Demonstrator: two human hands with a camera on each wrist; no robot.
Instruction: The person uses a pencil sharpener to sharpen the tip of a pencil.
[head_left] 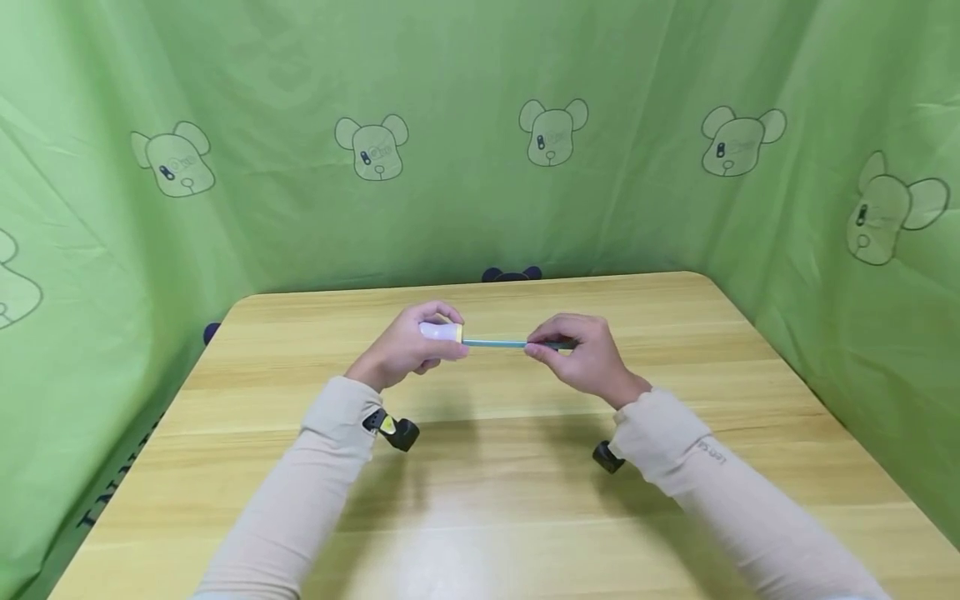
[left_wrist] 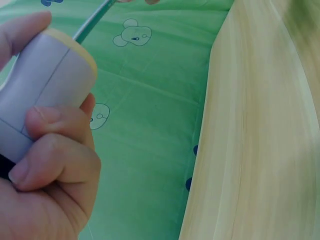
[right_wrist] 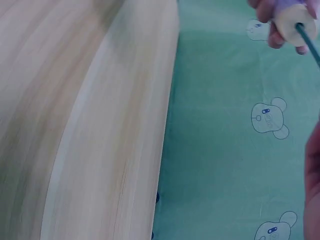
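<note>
Sitting in the lavender device [head_left: 439, 332]: a teal stick [head_left: 495, 343], depth unclear.

Above the counter [head_left: 495, 496], a handheld device [head_left: 441, 331] is gripped by the left hand [head_left: 401, 344], and a pencil [head_left: 495, 343] is stretched crosswise from the hole in the device's right end to the right hand [head_left: 592, 357], by which its other end is pinched. Nearer the viewer than the hands, a left wrist camera [head_left: 396, 432] and a right wrist camera [head_left: 607, 457] are carried at the sleeves' inner sides. The counter is bordered behind, left and right by a curtain [head_left: 465, 221].
</note>
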